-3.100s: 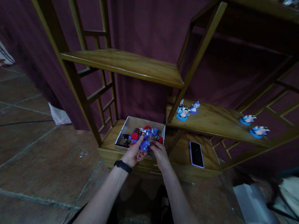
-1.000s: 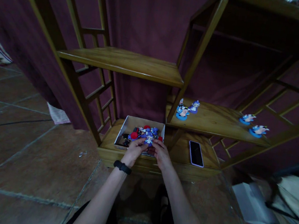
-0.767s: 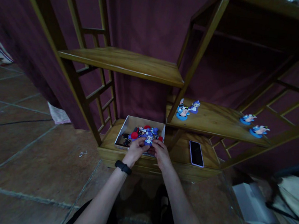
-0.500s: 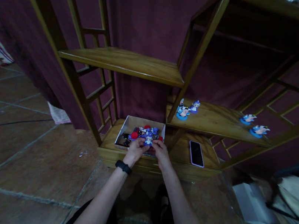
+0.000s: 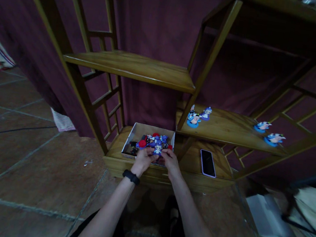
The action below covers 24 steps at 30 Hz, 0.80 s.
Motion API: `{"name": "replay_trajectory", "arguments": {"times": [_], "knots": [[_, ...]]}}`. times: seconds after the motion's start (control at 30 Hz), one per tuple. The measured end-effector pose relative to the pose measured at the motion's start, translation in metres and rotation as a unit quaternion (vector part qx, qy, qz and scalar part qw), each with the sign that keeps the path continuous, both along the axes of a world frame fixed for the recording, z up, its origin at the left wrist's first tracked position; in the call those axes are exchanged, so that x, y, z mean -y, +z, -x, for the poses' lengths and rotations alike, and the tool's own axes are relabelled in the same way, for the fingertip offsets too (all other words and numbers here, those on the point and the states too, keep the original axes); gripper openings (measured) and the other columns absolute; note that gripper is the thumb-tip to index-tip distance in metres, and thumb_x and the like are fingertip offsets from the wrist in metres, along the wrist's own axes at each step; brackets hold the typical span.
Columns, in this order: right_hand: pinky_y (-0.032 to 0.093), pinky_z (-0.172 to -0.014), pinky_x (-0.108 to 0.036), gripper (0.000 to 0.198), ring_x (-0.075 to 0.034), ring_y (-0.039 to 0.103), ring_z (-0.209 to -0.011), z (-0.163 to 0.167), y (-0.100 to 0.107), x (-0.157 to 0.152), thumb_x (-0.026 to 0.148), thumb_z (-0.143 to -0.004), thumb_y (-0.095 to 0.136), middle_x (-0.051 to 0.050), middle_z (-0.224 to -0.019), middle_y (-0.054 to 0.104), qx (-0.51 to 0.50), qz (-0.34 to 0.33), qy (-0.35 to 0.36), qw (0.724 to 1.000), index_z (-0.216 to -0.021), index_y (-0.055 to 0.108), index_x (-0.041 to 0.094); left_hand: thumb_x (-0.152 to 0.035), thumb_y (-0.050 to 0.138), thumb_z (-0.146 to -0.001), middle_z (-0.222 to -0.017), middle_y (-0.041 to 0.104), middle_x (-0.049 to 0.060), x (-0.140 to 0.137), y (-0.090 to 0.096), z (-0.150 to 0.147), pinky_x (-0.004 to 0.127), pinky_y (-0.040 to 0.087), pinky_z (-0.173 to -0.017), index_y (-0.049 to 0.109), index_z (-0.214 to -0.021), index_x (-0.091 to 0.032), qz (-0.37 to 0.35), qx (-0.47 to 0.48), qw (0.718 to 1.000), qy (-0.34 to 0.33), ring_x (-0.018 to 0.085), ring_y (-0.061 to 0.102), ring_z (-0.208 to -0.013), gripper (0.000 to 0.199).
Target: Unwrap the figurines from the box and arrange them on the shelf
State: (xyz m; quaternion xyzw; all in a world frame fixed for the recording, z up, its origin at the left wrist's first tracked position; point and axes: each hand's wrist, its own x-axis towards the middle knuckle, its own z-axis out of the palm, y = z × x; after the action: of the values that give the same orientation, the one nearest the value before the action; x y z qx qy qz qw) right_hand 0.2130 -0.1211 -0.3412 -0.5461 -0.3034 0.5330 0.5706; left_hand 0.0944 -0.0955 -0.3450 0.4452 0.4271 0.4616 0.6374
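Note:
Between my left hand and my right hand is a small purple and white figurine, upright, with the fingers of both hands closed on its lower part. The hands are at the front edge of an open cardboard box. Inside it lies a heap of small figurines in red, black and purple, among them one with a red top. My fingers hide part of the box's front wall and the base of the held figurine.
The box stands on the low wooden shelf, left of a phone. On the raised right shelf are several figurines, including a purple one and a pink and blue one. A wooden post rises between the shelf sections.
Almost nothing differs. Both hands still hold the purple and white figurine at the box's front edge, and the whole view has shifted very slightly.

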Motion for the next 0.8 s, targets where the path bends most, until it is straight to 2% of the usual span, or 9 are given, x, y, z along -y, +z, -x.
{"name": "replay_trajectory", "arguments": {"times": [0.27,0.43,0.63,0.8], "knots": [[0.046,-0.052,-0.025,0.024,-0.012,0.054,-0.051,-0.0012,0.001,-0.0014,0.038,-0.059,0.066,0.005,-0.056,0.058,-0.01,0.004,0.007,1.0,-0.075,0.057,0.022,-0.023,0.078,-0.048,-0.067,0.064,0.0,-0.002,-0.0046,-0.0004,0.026,0.047,-0.062,0.058,-0.083,-0.014,-0.019,0.001,1.0,0.019,0.012,0.058,-0.061,0.041],[0.045,-0.052,-0.026,0.025,-0.012,0.053,-0.05,0.0003,0.0009,-0.0015,0.039,-0.059,0.066,0.005,-0.057,0.058,0.006,0.003,0.016,1.0,-0.075,0.059,0.022,-0.022,0.077,-0.05,-0.075,0.066,0.002,-0.0025,-0.0011,0.0001,0.027,0.046,-0.069,0.062,-0.084,-0.013,-0.041,-0.011,0.999,-0.013,0.013,0.059,-0.068,0.038],[0.046,-0.059,-0.026,0.023,-0.015,0.058,-0.066,0.0004,-0.0009,-0.0027,0.037,-0.06,0.066,0.003,-0.071,0.064,0.033,-0.023,-0.004,0.999,-0.078,0.064,0.023,-0.022,0.077,-0.05,-0.07,0.067,0.002,-0.0025,0.0031,0.0004,0.025,0.046,-0.063,0.065,-0.081,-0.012,-0.041,-0.031,0.999,-0.015,0.013,0.058,-0.062,0.035],[0.047,-0.072,-0.029,0.029,-0.017,0.06,-0.077,0.0005,0.0016,-0.0026,0.036,-0.058,0.069,0.001,-0.081,0.067,0.025,-0.03,-0.005,0.999,-0.083,0.068,0.021,-0.021,0.078,-0.049,-0.071,0.068,0.003,-0.005,-0.0034,0.0,0.025,0.047,-0.06,0.066,-0.081,-0.013,-0.068,-0.042,0.996,-0.035,0.013,0.058,-0.059,0.035]]}}
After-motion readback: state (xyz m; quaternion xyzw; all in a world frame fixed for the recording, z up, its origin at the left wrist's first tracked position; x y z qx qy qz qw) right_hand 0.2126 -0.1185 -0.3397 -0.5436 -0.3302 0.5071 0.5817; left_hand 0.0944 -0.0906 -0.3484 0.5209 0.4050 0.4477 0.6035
